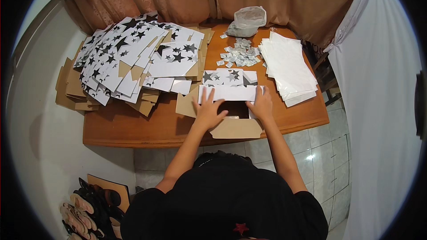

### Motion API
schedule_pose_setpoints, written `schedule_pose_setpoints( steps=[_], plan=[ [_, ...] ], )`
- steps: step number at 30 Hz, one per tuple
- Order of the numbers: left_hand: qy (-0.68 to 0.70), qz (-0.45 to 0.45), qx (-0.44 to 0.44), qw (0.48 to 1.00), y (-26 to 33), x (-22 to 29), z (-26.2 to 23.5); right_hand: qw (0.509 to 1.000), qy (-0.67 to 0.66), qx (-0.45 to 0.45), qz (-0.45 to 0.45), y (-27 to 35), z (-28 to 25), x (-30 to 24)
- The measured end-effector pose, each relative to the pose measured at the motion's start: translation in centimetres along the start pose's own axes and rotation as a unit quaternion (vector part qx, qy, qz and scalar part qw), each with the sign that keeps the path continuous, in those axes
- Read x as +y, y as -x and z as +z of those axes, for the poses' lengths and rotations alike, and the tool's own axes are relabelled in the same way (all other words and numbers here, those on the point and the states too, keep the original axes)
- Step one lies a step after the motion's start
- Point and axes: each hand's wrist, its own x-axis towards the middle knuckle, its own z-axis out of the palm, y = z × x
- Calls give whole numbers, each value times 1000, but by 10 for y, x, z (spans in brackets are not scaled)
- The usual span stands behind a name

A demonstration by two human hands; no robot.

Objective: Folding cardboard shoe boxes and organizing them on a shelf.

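A part-folded cardboard box (231, 93) stands near the table's front edge, white with black and grey stars outside and brown inside. Its near brown flap (235, 129) hangs toward me, and another brown flap sticks out to the left. My left hand (209, 112) lies against the left end of the white panel, fingers spread. At the panel's right end, my right hand (262, 104) grips the edge, thumb on the near side. The dark inside of the box shows between my hands; a pale piece inside is too small to make out.
Many flat star-printed cardboard sheets (120, 58) are heaped at the left. Behind the box lie small sachets (240, 55) and a clear plastic bag (250, 20). White flat sheets or bags (289, 66) are stacked at the right of the wooden table (133, 129).
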Motion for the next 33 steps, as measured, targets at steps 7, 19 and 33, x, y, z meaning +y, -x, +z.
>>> schedule_pose_setpoints(
  steps=[7,19,33],
  plan=[
    [2,-207,332,920,28,-55,-8,997,8,-38,68,-1,-10,-11],
    [219,156,135,954,18,-39,6,996,26,-49,63,-1,-7,-8],
    [56,140,56,987,10,-40,24,995,29,-40,91,9,-9,-12]
  ],
)
